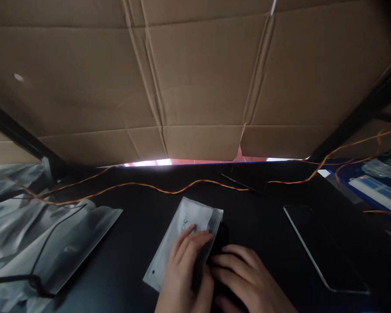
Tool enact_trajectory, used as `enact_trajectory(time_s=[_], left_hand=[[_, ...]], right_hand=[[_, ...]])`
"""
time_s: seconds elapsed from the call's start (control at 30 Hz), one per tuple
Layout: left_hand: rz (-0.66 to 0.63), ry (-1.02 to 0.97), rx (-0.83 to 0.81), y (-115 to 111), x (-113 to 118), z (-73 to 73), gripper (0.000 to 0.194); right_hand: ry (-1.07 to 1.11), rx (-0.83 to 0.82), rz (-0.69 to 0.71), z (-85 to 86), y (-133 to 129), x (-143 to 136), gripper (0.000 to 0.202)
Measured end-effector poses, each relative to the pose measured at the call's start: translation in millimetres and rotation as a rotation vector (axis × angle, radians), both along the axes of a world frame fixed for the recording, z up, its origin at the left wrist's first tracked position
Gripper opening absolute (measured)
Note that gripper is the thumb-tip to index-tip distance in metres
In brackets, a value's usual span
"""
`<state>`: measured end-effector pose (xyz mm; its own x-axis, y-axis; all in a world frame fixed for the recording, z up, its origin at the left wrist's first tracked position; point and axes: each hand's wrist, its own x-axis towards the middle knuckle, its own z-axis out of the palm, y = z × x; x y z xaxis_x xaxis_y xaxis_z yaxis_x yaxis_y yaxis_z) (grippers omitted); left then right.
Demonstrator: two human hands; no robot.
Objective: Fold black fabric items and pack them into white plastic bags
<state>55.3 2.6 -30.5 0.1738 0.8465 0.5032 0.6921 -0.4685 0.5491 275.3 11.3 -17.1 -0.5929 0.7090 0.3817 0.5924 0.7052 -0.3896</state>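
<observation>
Head view: pouch (176, 232) slants lengthwise toward far table edge (182, 170); left hand (184, 265) half-curled atop, right hand (247, 274) curled beside; grips unclear.

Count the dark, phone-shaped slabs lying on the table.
2: the near slab right of the right hand, and the far slab by the twisted wire. A dark item beside the right hand is too covered to judge.

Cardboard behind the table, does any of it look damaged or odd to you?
Yes. The cardboard is creased, and a narrow gap opens at its lower edge, right of center, with red showing through. A bright spot at upper left looks like a small hole. Unbroken cardboard would show neither.
</observation>
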Motion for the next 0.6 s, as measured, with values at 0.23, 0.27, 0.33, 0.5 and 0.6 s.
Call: enact_trajectory(time_s=[0.23, 0.27, 0.33, 0.5, 0.6], left_hand=[[-0.03, -0.008, -0.075, -8, -7, 11.2, 0.063], [-0.054, 0.023, -0.063, -8, -9, 13.3, 0.065], [-0.092, 0.123, -0.027, -7, -16, 19.1, 0.069], [-0.203, 0.431, -0.029, 11, -46, 27.3, 0.076], [-0.307, 0.467, -0.068, 20, -56, 23.3, 0.073]], right_hand=[[-0.069, 0.056, 0.099, -18.9, 6, -44, 0.035], [-0.062, 0.013, 0.092, -18.9, 9, -48, 0.036], [-0.077, -0.118, 0.097, -13.6, 14, -52, 0.038], [-0.069, -0.352, 0.176, -0.3, 16, -42, 0.04], [0.006, -0.385, 0.242, -5.7, 13, -45, 0.038]])
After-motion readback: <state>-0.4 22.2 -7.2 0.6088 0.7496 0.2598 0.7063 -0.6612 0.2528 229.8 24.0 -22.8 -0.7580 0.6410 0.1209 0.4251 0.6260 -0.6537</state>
